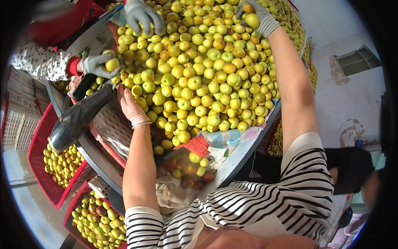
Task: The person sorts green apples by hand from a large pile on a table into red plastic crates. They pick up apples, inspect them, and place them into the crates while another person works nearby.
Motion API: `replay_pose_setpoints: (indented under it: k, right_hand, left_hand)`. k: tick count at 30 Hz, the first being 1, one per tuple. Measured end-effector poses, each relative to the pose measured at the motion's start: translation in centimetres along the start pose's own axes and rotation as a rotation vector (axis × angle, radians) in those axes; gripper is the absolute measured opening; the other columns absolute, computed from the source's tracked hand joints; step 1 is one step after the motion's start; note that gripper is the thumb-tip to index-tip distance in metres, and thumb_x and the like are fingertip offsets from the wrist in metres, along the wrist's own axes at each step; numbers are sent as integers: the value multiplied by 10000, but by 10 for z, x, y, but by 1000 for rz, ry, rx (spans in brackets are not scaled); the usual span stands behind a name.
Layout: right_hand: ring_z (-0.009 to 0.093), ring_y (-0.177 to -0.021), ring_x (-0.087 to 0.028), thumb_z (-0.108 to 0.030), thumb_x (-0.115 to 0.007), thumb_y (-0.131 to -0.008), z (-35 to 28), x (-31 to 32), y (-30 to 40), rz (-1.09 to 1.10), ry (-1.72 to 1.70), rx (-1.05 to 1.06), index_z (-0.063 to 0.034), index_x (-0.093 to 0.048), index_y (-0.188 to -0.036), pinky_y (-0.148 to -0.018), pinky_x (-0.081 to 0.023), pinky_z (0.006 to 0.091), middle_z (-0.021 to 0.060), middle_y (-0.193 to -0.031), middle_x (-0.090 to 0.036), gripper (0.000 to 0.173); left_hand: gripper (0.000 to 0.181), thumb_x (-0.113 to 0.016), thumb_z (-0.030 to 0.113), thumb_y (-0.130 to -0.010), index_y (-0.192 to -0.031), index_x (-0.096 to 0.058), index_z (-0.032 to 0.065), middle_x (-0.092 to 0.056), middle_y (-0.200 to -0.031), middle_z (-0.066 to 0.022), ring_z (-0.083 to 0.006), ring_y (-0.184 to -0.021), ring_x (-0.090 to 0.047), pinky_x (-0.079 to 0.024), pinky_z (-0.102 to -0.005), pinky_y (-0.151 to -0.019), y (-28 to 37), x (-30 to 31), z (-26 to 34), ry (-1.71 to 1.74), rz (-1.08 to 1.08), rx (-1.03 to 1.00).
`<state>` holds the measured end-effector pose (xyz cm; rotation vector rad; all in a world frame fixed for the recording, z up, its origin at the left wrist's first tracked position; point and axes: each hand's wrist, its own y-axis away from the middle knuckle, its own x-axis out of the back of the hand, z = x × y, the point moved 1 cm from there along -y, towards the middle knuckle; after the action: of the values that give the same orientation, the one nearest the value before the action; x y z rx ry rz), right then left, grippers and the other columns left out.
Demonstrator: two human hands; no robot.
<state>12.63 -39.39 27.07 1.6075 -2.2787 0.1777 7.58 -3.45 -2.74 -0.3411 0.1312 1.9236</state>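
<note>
A large heap of yellow-green jujube fruits [192, 84] with brown patches covers the table before me. My right hand [259, 20], in a grey knitted glove, is at the heap's top right, its fingers curled around a yellow fruit [252, 20] and a browner fruit [247, 7]. My left hand [132, 107], in a pink-and-white striped glove, lies at the heap's left edge with its fingers extended, against the fruits and beside the mouth of a dark chute [84, 115]. Its palm side is hidden, so I cannot tell whether it holds anything.
Across at upper left, a co-worker's grey-gloved hand [144, 18] touches the heap; their other hand [101, 64] holds fruit. Red-lined crates of fruit [37, 174] [70, 214] stand at lower left. A clear bag [186, 174] with darker fruits and a grey cloth [169, 194] lie near me, inside the table's rim [248, 149].
</note>
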Motion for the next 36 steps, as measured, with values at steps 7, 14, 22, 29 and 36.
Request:
replay_pose_setpoints:
  k: [7, 14, 22, 29, 36]
  right_hand:
    - [266, -982, -633, -248, -554, -849, 10, -40, 8, -52, 1774, 132, -123, -621, -1170, -841, -529, 431, 97, -1140, -635, 351]
    - [273, -998, -633, -164, -646, -790, -1, -56, 11, -252, 1774, 49, -125, -529, -1281, -834, -540, 401, 121, -1137, -632, 507]
    - [281, -883, -650, -212, -678, -757, 22, -58, -17, -451, 1811, -147, -80, -642, -1131, -750, -568, 389, 121, -1077, -656, 398]
    - [270, -905, -639, -145, -673, -745, 14, -60, -8, -418, 1553, -310, -105, -627, -1160, -773, -577, 419, 105, -1064, -646, 419]
    - [224, -777, -608, -206, -629, -754, 17, -28, 8, -293, 1039, -88, -68, -678, -950, -636, -564, 385, 97, -899, -654, 244]
  left_hand:
    - [435, -481, 196, -959, -1308, -458, -63, -465, -1367, -156, -242, -1276, -417, -276, -338, -1092, 0, -2, 0, 19, -8, 1]
    - [442, -487, 203, -960, -1319, -456, -53, -454, -1374, -153, -237, -1278, -412, -284, -340, -1087, 0, -1, 0, 83, -9, 38]
    - [445, -492, 217, -960, -1317, -460, -46, -441, -1377, -162, -239, -1278, -411, -297, -339, -1081, 1, -2, 1, 57, -7, 34]
    - [465, -500, 236, -955, -1326, -454, -40, -444, -1376, -156, -237, -1280, -410, -292, -338, -1083, 0, 0, -1, 26, -6, 7]
    - [471, -501, 240, -952, -1325, -452, -43, -434, -1391, -154, -237, -1287, -405, -286, -335, -1087, 3, -5, 10, 28, -10, 11]
